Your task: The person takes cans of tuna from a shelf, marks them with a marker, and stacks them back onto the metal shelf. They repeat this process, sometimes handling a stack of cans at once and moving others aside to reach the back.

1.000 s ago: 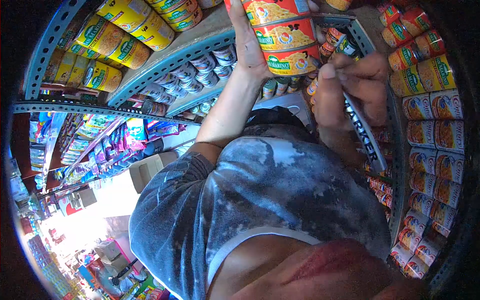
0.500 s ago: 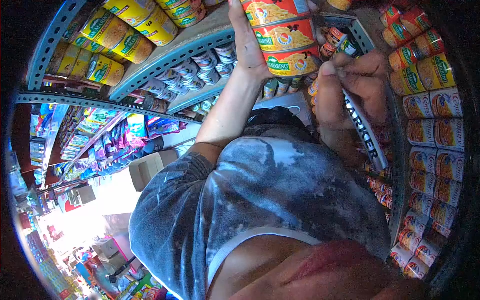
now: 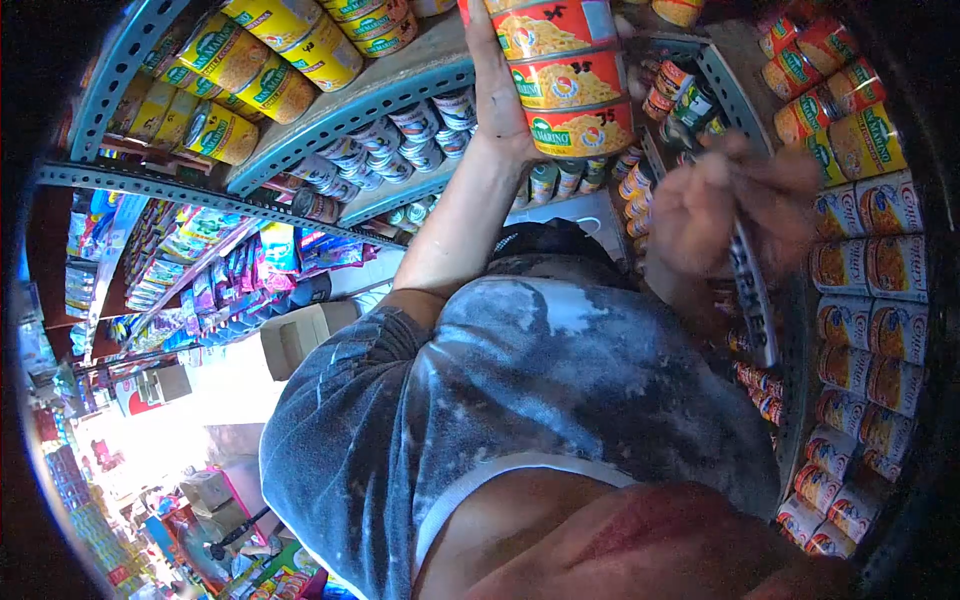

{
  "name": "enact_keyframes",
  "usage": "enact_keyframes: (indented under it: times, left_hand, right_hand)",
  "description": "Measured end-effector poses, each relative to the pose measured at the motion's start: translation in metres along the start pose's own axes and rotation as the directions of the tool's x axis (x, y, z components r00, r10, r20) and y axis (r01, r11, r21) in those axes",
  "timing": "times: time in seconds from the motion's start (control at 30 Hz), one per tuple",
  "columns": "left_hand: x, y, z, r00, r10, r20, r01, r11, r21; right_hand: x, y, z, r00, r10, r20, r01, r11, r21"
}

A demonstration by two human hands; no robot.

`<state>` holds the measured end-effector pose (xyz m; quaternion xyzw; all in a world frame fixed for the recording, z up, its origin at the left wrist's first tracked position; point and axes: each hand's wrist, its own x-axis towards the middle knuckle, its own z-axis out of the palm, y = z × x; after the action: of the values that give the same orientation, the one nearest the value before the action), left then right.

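My left hand (image 3: pixel 503 112) grips a stack of red-and-yellow tuna cans (image 3: pixel 572 82), its palm along their left side. Handwritten "35" marks show on the cans; the top of the stack runs out of the frame. To the right of the stack, apart from it, my right hand (image 3: pixel 725 205) is blurred by motion. Its fingers are closed around a white marker (image 3: pixel 752 290) with dark lettering, whose barrel slants down below the hand. The marker's tip cannot be made out.
Yellow tuna cans (image 3: pixel 290 45) stand on a metal shelf (image 3: pixel 350 130) at upper left, with smaller cans (image 3: pixel 415 120) below. White-labelled cans (image 3: pixel 842 265) are stacked at right, beside a perforated post. An open cardboard box (image 3: pixel 290 340) and colourful packets (image 3: pixel 215 290) lie left.
My right hand has moved right, away from the cans, with the marker still in it. The stack has turned slightly, and "35" now shows clearly on the lowest can.
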<state>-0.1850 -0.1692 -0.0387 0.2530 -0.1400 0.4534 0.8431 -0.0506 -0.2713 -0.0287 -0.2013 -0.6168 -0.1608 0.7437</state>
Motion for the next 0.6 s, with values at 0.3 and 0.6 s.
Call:
enact_keyframes:
  times: [0.3, 0.6]
  left_hand:
    - [0.006, -0.022, -0.023, 0.944, -0.221, 0.244, 0.280, 0.928, -0.245]
    - [-0.011, -0.018, -0.053, 0.943, -0.272, 0.193, 0.269, 0.962, 0.039]
  right_hand:
    - [0.012, 0.008, -0.027, 0.891, -0.376, 0.256, 0.444, 0.599, -0.666]
    - [0.011, 0.030, -0.014, 0.940, 0.022, -0.341, 0.143, 0.881, 0.451]
